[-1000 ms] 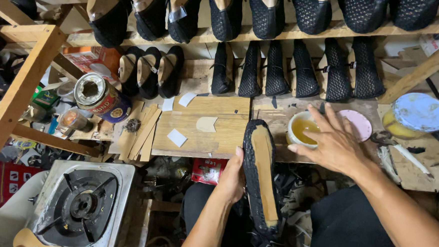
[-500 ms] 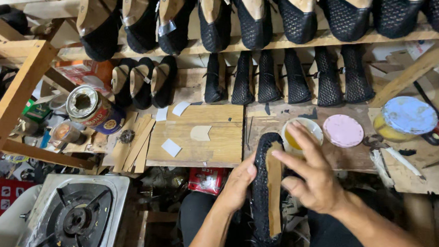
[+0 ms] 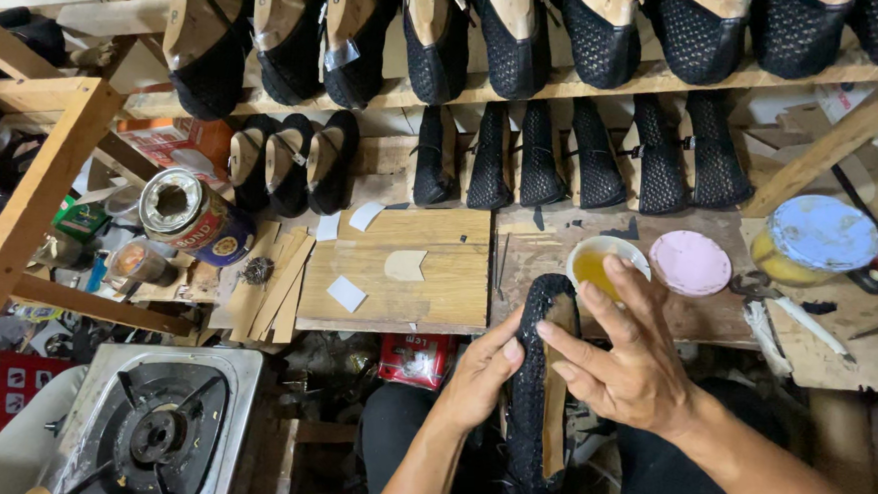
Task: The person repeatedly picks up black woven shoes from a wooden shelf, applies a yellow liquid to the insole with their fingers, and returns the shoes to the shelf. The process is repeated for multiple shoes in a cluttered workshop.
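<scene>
Black mesh shoe (image 3: 532,382) — left grip (image 3: 477,379) clamped around it, right grip (image 3: 628,362) open above.

Black mesh shoes on lasts (image 3: 530,41) line the shelves; a gas stove (image 3: 154,428) sits lower left; a pink lid (image 3: 691,262) lies on the bench.

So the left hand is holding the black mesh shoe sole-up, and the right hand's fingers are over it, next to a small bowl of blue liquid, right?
Not quite: the small bowl holds yellow liquid, not blue, as the head view shows. The rest stands: the left hand holds the black mesh shoe sole-up, and the right hand spreads its fingers over it.
</scene>
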A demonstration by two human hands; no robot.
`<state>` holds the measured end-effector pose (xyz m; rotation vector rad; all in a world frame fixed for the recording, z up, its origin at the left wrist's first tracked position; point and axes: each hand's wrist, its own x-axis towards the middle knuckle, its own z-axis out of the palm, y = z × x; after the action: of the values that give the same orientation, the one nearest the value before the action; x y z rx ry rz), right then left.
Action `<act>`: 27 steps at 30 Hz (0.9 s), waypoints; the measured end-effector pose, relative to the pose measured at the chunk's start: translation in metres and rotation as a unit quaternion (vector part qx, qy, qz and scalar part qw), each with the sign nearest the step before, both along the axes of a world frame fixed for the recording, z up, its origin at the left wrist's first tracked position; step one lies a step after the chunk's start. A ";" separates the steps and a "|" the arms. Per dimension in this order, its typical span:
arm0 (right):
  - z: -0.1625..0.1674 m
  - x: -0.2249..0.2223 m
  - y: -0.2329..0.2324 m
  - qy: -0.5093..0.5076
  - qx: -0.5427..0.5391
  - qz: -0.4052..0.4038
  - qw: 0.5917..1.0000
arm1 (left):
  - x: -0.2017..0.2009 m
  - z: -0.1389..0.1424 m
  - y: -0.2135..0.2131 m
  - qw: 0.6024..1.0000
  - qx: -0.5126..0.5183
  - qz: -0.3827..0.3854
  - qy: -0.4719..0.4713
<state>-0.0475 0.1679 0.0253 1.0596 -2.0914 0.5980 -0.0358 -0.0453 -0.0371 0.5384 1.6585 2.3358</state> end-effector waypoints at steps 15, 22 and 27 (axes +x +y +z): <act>0.024 0.008 -0.008 -0.051 -0.062 -0.055 0.995 | 0.003 0.016 -0.001 0.995 -0.071 0.001 0.067; 0.024 0.007 -0.009 -0.072 -0.091 -0.030 0.993 | 0.005 0.017 0.002 0.997 -0.051 -0.001 0.060; 0.024 0.006 -0.015 -0.097 -0.111 -0.052 0.988 | 0.005 0.017 0.001 0.997 -0.057 0.008 0.056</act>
<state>-0.0411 0.1534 0.0489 0.7892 -2.1685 0.8886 -0.0312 -0.0439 -0.0202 0.6444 1.8399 2.2425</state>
